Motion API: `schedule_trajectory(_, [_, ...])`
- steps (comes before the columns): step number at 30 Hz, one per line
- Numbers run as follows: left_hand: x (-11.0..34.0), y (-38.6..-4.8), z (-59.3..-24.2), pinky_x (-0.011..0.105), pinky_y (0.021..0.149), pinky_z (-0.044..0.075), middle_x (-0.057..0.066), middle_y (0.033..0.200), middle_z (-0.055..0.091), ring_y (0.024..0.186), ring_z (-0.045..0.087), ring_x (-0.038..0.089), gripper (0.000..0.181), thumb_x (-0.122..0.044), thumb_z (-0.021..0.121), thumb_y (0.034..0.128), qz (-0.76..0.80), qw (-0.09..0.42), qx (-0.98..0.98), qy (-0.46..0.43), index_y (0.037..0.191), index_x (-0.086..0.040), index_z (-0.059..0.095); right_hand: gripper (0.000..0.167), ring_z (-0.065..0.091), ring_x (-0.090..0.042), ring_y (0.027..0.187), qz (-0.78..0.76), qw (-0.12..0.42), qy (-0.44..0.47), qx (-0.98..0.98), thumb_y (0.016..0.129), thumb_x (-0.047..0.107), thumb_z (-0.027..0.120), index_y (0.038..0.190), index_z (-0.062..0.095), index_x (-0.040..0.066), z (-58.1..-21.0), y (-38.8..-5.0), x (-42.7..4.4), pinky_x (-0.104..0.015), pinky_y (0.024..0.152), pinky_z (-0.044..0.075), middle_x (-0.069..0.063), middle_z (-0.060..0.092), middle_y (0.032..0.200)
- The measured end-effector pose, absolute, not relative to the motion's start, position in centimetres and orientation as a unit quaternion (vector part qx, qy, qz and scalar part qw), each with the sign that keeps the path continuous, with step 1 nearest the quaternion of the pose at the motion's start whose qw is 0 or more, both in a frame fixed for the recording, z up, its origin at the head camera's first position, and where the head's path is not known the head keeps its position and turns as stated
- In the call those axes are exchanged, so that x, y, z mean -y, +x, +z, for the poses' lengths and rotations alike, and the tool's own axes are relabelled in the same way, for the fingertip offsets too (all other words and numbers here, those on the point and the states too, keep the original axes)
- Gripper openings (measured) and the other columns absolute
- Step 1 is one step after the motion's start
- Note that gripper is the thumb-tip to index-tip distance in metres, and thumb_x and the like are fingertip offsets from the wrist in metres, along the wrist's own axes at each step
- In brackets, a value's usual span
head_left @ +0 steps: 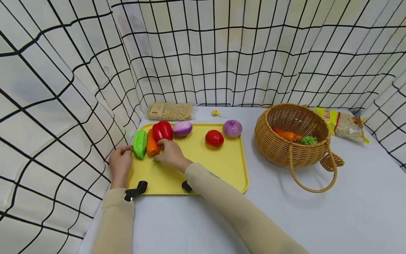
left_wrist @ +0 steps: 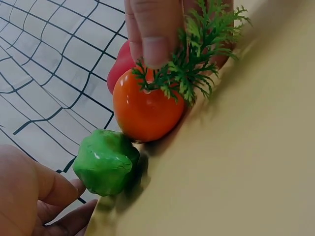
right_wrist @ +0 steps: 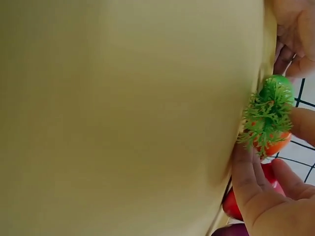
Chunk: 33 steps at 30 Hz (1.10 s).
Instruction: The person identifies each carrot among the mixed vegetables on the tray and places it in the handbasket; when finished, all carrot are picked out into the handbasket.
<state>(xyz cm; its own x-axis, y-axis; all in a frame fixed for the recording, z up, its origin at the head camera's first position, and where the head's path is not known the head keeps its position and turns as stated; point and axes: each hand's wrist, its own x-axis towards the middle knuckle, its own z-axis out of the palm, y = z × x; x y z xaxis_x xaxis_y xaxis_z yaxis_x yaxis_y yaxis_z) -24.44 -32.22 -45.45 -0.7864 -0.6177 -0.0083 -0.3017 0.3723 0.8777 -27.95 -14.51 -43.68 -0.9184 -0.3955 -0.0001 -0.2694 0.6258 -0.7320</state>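
Note:
On the left of the yellow tray [head_left: 222, 169], a green bumpy vegetable [head_left: 140, 144], an orange carrot [head_left: 152, 144] and a red pepper [head_left: 162, 130] lie side by side. My left hand [head_left: 120, 164] is at the tray's left edge, its fingertips by the green vegetable [left_wrist: 106, 163] in the left wrist view, fingers loosely bent. My right hand [head_left: 172, 155] pinches the carrot near its leafy end; in the right wrist view the green leaves [right_wrist: 268, 118] stick out between thumb and fingers. The pepper is partly hidden behind this hand.
The tray also holds a purple eggplant [head_left: 182, 129], a tomato [head_left: 214, 138] and an onion [head_left: 232, 128]. Right of it stands a wicker basket [head_left: 276, 150] with carrots inside and a looped handle. Bags of grain [head_left: 169, 112] and noodles [head_left: 347, 127] lie behind, before a black net.

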Motion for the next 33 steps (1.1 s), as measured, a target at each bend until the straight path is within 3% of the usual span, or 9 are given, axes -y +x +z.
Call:
schedule_trajectory(11, [31.9, -24.5, -45.2, 0.041, 0.103, 0.036, 0.015, 0.132, 0.057, 0.127, 0.047, 0.028, 0.039, -0.014, 0.043, 0.0968, -0.489, 0.158, 0.812, 0.276, 0.128, -0.004, 0.064, 0.054, 0.054, -0.014, 0.094, -0.374, 0.088, -0.187, -0.904, 0.079, 0.013, 0.079, 0.13, 0.058, 0.01, -43.5, -28.1, 14.0, -0.021, 0.087, 0.047, -0.001, 0.064, 0.115])
schedule_trajectory(23, [32.0, -24.4, -45.2, 0.042, 0.105, 0.036, 0.014, 0.134, 0.056, 0.129, 0.046, 0.028, 0.039, -0.016, 0.042, 0.0979, -0.495, 0.15, 0.81, 0.276, 0.13, -0.006, 0.062, 0.067, 0.053, -0.014, 0.1, -0.322, 0.119, -0.185, -0.921, 0.078, 0.007, 0.075, 0.139, 0.049, 0.01, -43.1, -27.5, 12.8, -0.025, 0.095, 0.046, -0.003, 0.059, 0.128])
schedule_trajectory(33, [32.4, -24.5, -45.5, 0.041, 0.104, 0.036, 0.015, 0.133, 0.057, 0.128, 0.046, 0.029, 0.038, -0.018, 0.043, 0.0988, -0.485, 0.157, 0.815, 0.274, 0.128, -0.004, 0.063, 0.064, 0.052, -0.013, 0.087, -0.309, 0.123, -0.21, -0.919, 0.077, 0.013, 0.077, 0.136, 0.052, 0.01, -43.1, -27.4, 12.3, -0.022, 0.077, 0.046, 0.0, 0.06, 0.102])
